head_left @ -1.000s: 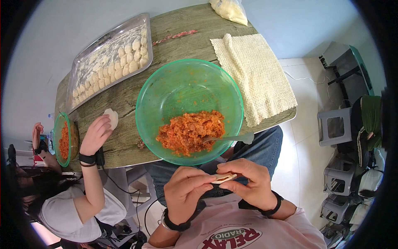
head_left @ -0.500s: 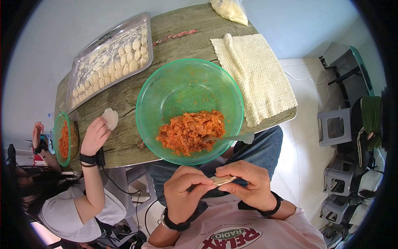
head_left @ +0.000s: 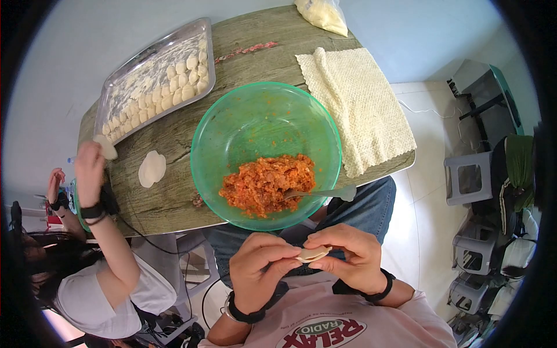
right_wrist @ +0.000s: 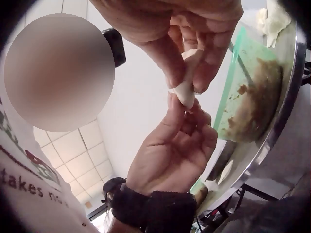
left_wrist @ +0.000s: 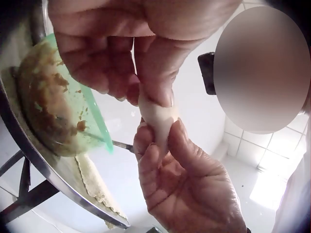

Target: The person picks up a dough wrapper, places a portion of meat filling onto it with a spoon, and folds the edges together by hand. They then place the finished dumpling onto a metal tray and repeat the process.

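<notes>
A folded dough wrapper (head_left: 313, 254) is held between both hands over the lap, in front of the green bowl (head_left: 200, 104). My left hand (head_left: 261, 269) pinches its left end with thumb and index finger; my right hand (head_left: 348, 258) pinches the right end. From the left wrist view, the pale dough (left_wrist: 159, 116) spans the two sets of fingertips. It also shows between thumbs and fingers in the right wrist view (right_wrist: 187, 85). Orange-red filling (head_left: 267, 182) lies in the bowl with a metal spoon (head_left: 328, 193) resting in it.
A metal tray (head_left: 212, 64) of floured dough pieces stands at the back left. A round wrapper (head_left: 152, 169) lies on the table (head_left: 249, 29). A cream cloth (head_left: 360, 110) is right of the bowl. At the left, another person's hand (head_left: 90, 174) holds a wrapper (head_left: 105, 147).
The other person's hand has moved left with a wrapper, and a round wrapper now lies uncovered on the table. Both of my hands keep their pinch on the dough, shifting only slightly.
</notes>
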`<state>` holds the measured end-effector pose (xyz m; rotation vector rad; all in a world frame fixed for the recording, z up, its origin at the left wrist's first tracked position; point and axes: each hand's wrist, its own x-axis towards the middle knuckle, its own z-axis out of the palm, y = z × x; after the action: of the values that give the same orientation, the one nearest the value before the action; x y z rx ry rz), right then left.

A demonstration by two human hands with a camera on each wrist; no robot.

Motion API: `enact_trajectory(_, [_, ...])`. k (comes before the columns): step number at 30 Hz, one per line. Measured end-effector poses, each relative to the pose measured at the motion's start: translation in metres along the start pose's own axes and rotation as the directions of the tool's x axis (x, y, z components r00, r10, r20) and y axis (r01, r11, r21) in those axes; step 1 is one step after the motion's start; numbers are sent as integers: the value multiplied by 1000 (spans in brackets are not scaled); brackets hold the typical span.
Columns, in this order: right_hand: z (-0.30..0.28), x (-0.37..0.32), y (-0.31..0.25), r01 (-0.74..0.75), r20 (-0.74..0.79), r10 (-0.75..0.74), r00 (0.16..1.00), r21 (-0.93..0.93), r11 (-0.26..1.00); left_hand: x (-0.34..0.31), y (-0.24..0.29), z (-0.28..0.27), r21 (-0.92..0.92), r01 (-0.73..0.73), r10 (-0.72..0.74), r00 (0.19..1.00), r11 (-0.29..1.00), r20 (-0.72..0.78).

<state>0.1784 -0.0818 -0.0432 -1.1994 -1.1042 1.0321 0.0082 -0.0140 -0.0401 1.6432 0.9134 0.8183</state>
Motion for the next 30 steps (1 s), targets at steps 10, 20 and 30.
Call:
enact_trajectory(10, [0, 0, 1, -99, 71, 96, 993, 35, 994, -1, 2, 0, 54, -5, 8, 999, 999, -39])
enact_trajectory(20, [2, 0, 4, -106, 61, 102, 993, 64, 992, 1, 1, -2, 84, 2, 0, 1000, 996, -20])
enact_trajectory(30, [3, 2, -3, -39, 53, 41, 998, -55, 998, 6, 7, -1, 160, -103, 95, 994, 982, 57])
